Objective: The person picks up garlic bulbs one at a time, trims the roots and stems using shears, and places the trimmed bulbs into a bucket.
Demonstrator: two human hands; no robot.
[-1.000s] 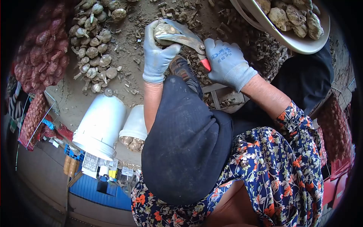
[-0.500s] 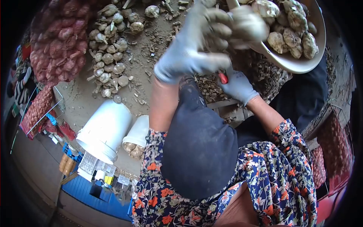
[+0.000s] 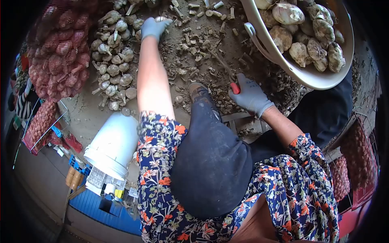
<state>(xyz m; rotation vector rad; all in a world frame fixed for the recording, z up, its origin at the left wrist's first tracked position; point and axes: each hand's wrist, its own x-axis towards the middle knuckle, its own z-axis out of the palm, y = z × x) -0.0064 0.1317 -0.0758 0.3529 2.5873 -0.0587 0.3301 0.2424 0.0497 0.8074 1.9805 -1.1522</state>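
At the right edge of the garlic pile, my left hand, in a grey-white glove, reaches out at full arm's length. Its fingers are closed around a garlic bulb, mostly hidden by the glove. My right hand, gloved too, grips a red-handled knife beyond my knee. The thin, dirty blade slants up and left over the cut stems. Above the right hand is a pale bucket filled with large garlic bulbs, its handle hanging toward me.
Cut stems and dry skins litter the ground. A red mesh sack of bulbs stands at the far left. A white bucket lies left of my leg, and crated mesh sacks are at the right.
My left hand has swung from beside the pale bucket, where a blurred garlic bulb was, left to the pile and closed on another bulb. My right hand has shifted slightly and keeps the knife.
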